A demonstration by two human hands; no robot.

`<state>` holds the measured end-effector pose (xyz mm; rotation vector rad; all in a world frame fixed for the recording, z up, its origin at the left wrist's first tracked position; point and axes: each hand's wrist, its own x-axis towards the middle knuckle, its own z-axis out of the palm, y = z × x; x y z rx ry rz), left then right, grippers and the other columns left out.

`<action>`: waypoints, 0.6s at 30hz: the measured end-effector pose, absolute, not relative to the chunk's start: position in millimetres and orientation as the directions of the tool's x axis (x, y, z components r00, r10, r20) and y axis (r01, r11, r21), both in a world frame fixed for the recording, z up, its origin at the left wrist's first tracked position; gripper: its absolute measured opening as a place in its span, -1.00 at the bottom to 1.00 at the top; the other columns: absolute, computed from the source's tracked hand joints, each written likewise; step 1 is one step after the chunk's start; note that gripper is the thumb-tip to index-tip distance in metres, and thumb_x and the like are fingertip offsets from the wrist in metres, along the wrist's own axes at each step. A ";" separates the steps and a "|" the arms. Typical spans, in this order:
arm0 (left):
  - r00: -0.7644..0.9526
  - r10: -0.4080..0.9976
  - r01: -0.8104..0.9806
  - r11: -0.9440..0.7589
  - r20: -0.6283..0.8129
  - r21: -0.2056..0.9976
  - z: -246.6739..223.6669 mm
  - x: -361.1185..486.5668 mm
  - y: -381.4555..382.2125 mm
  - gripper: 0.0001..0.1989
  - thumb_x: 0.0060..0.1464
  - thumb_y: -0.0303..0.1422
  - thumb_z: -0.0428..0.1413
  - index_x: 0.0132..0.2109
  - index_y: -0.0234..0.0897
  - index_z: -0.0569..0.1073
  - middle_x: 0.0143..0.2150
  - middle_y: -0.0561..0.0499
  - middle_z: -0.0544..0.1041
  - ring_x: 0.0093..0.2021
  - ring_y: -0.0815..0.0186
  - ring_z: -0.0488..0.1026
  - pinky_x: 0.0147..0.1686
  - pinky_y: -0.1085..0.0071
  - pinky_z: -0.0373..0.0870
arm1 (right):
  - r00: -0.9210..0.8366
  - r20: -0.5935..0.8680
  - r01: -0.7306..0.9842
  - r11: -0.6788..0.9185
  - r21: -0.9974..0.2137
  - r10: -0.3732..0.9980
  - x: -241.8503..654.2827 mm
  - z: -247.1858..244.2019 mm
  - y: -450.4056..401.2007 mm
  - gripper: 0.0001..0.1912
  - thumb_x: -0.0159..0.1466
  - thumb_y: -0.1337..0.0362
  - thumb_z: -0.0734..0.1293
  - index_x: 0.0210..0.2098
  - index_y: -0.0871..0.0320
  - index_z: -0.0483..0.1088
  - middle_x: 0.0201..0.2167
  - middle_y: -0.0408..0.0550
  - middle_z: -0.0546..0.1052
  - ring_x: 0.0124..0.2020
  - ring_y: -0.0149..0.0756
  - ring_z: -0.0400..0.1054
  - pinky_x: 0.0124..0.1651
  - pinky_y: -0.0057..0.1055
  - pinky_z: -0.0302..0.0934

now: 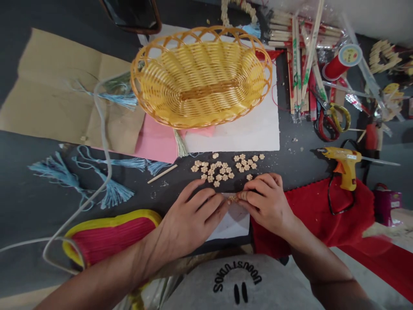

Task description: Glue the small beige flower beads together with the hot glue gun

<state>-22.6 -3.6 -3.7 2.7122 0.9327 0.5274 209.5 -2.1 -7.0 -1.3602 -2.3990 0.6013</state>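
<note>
Both hands meet over a small white paper [237, 221] near the table's front edge. Between their fingertips is a small beige flower piece [232, 198]. My right hand [266, 202] pinches it from the right. The fingertips of my left hand [196, 211] touch its left side, with the thumb hidden below. Just beyond the hands lie several small wooden flowers [213, 172] in loose groups on the dark table. A short wooden stick [162, 174] rests left of them.
A yellow woven basket [206, 82] stands behind the flowers. Blue tassels [116, 191] and a white cable [105, 142] lie left. At right are a yellow glue gun [345, 163], scissors [331, 122], a red thread spool [342, 62] and red cloth [322, 211].
</note>
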 end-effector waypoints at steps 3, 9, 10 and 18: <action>0.739 0.628 0.551 -0.772 0.244 0.318 -2.2 -23.5 -3.5 -0.75 0.16 -0.53 0.09 -0.04 -0.24 0.52 -0.15 -0.01 0.53 -0.14 0.23 0.36 0.10 0.02 0.32 | -0.498 0.065 0.731 0.459 -0.505 0.865 209.7 -6.5 -1.9 -0.90 0.27 0.23 0.38 -0.38 0.06 0.49 -0.28 -0.18 0.56 -0.17 -0.26 0.28 -0.06 -0.20 0.01; 0.743 0.624 0.547 -0.774 0.241 0.319 -1.4 -23.6 -2.9 -0.76 0.18 -0.52 0.07 -0.05 -0.25 0.52 -0.15 -0.01 0.55 -0.13 0.23 0.38 0.10 0.03 0.32 | -0.489 0.045 0.740 0.441 -0.509 0.871 209.4 -6.1 -1.7 -0.92 0.28 0.22 0.37 -0.33 0.04 0.50 -0.27 -0.18 0.57 -0.16 -0.25 0.29 -0.05 -0.20 0.01; 0.741 0.626 0.548 -0.773 0.244 0.318 -1.7 -23.4 -2.9 -0.77 0.18 -0.52 0.07 -0.05 -0.25 0.52 -0.15 -0.01 0.55 -0.13 0.24 0.38 0.10 0.03 0.32 | -0.485 0.041 0.742 0.436 -0.510 0.873 209.4 -6.2 -1.8 -0.92 0.28 0.21 0.37 -0.32 0.04 0.51 -0.28 -0.18 0.57 -0.16 -0.25 0.29 -0.05 -0.20 0.01; 0.739 0.626 0.570 -0.778 0.249 0.263 -3.0 -22.5 -4.5 -0.80 0.20 -0.47 0.08 -0.05 -0.23 0.51 -0.17 0.01 0.55 -0.12 0.25 0.39 0.10 0.06 0.33 | -0.493 0.016 0.756 0.437 -0.487 0.870 211.3 -7.6 -2.4 -0.93 0.27 0.21 0.38 -0.30 0.03 0.52 -0.27 -0.15 0.57 -0.14 -0.22 0.29 -0.06 -0.20 -0.01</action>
